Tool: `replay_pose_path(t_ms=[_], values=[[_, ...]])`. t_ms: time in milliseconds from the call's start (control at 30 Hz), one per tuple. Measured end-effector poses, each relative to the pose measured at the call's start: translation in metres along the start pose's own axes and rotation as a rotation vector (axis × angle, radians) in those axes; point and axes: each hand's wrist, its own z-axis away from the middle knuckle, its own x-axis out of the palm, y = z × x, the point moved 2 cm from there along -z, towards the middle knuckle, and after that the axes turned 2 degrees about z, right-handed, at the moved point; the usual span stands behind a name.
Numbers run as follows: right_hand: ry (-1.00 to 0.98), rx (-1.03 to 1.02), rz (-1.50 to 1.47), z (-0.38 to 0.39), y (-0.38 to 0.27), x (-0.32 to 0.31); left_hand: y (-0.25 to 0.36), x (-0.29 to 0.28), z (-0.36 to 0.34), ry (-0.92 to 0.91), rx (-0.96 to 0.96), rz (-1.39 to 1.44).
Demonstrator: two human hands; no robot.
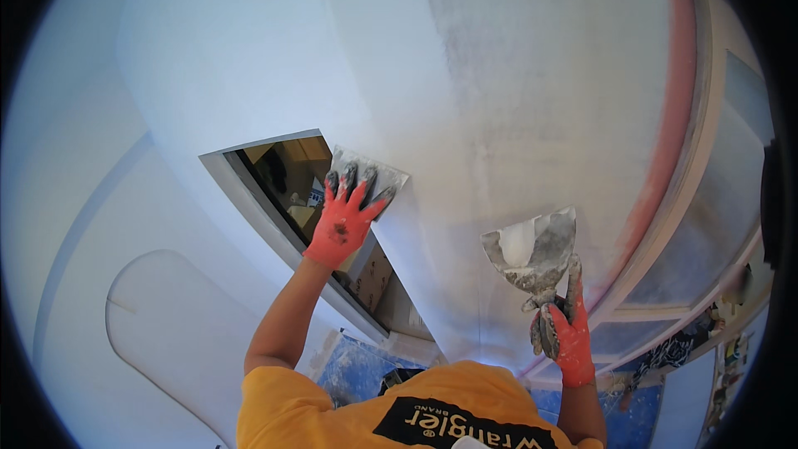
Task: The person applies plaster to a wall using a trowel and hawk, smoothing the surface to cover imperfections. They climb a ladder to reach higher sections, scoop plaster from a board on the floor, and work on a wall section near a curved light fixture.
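Observation:
My left hand (345, 216), in a red glove with dark, smeared fingertips, is closed on a flat metal scraper blade (391, 179) held against the pale wall beside the upper right edge of a cut-out opening (223, 164). Its fingers lie across the blade. My right hand (565, 328), in a similar glove, grips the handle of a wide putty knife (544, 249), upright at the right, with a lump of white putty (519, 241) on its crusted blade. The pale wall (399, 75) around both tools has grey, patchy areas.
A framed window (682, 208) with a pink painted strip (682, 75) curves along the right. Shelf-like boxes show inside the opening. A curved moulded outline (112, 299) is at the left. Blue sheeting (357, 366) lies below, and clutter (682, 349) shows at the lower right.

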Motion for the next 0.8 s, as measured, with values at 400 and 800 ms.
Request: replay_pose_path(t_ms=[400, 800], values=[[-0.375, 0.068, -0.025, -0.014, -0.012, -0.007, 0.166, -0.041, 0.001, 0.801, -0.172, 0.382], [-0.120, -0.256, -0.102, -0.010, -0.052, 0.016, 0.012, -0.203, -0.106, 0.858, 0.005, 0.252]])
